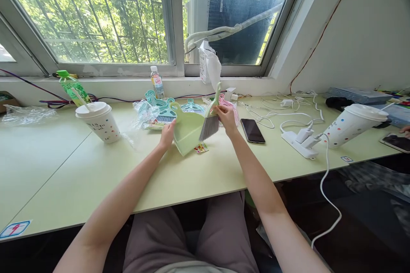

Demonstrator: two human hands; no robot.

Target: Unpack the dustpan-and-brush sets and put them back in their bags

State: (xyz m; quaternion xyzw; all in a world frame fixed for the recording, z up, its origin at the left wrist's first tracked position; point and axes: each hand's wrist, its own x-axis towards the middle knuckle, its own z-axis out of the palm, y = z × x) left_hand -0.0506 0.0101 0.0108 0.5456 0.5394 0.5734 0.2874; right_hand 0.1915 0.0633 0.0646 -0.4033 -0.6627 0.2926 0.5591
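Observation:
A pale green dustpan point(188, 130) is held upright over the table by my left hand point(168, 135), whose fingers close on its left edge. My right hand point(226, 118) grips a small green brush with grey bristles point(209, 127); the bristles point down and left, close to the dustpan's right side. Under them a small printed card point(201, 148) lies on the table. Behind the dustpan are teal brush-and-dustpan sets point(165, 108) in clear plastic and a pink set point(229, 104), partly hidden by my right hand.
On the table point(192, 179), a white cup point(101, 123) and green-capped bottle point(73, 87) stand left. A black phone point(253, 131), power strip point(299, 144), cables and tilted large cup point(354, 126) are right. Another person's fingers point(406, 130) show at the right edge.

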